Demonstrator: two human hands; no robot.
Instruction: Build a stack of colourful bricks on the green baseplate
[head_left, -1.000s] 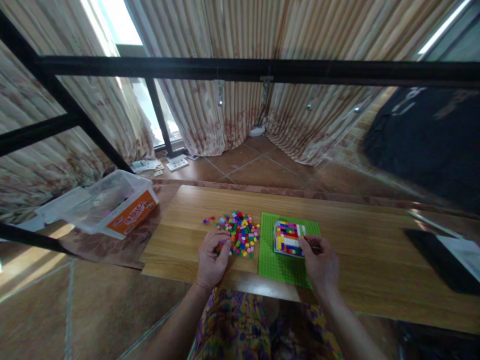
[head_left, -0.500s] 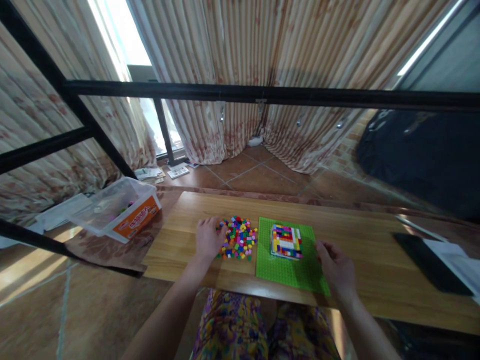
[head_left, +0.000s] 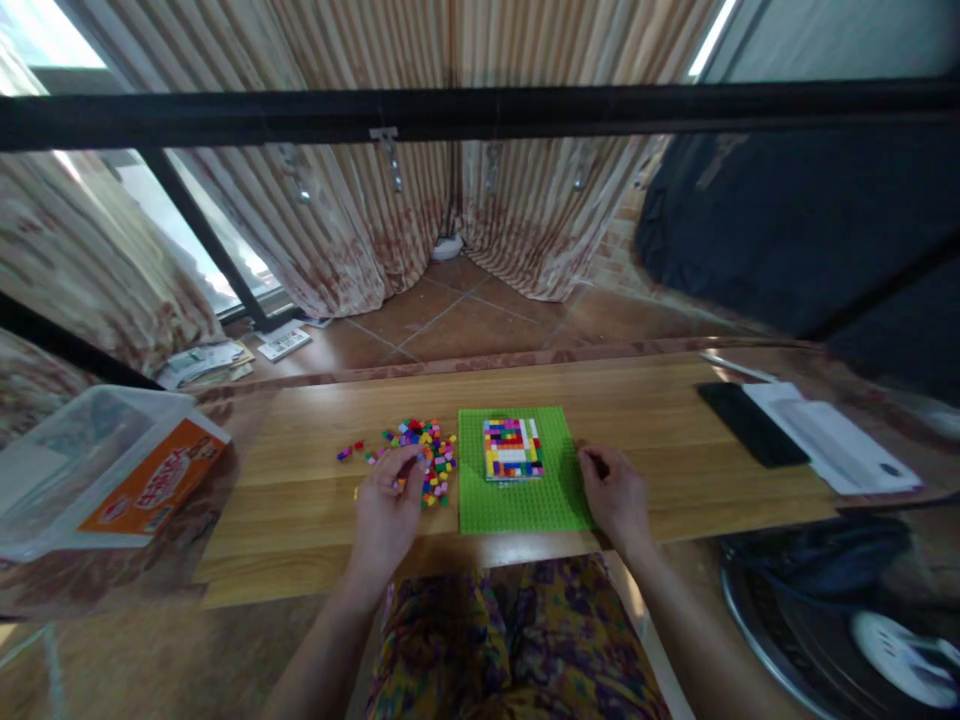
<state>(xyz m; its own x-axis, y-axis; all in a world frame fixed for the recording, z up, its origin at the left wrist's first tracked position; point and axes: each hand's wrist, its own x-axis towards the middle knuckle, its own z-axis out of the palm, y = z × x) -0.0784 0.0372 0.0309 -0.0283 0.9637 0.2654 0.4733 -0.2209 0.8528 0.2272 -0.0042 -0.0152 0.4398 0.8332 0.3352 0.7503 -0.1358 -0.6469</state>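
My left hand point(head_left: 388, 508) is at the near left side of a pile of small coloured toy bricks point(head_left: 438, 468). Its thumb and forefinger are pinched together, and whatever lies between them is too small to make out. A green studded baseplate point(head_left: 517, 512) lies to the right of the pile. On it stands a low block of many-coloured toy bricks point(head_left: 512, 450) with a white middle. Beside the baseplate's right edge rests my right hand point(head_left: 616, 492), its fingers curled and thumb against forefinger; their contents are hidden.
The wooden table point(head_left: 322, 530) carries everything. Left of it stands a clear plastic box point(head_left: 112, 440) with an orange label. A black flat item point(head_left: 750, 425) and a white phone-like item point(head_left: 847, 445) lie at the right. Black metal rail point(head_left: 480, 115) crosses behind.
The view has swung to the right. My left hand has shifted from the pile's left edge towards its near side, uncovering a few stray bricks. My right hand stays by the baseplate.
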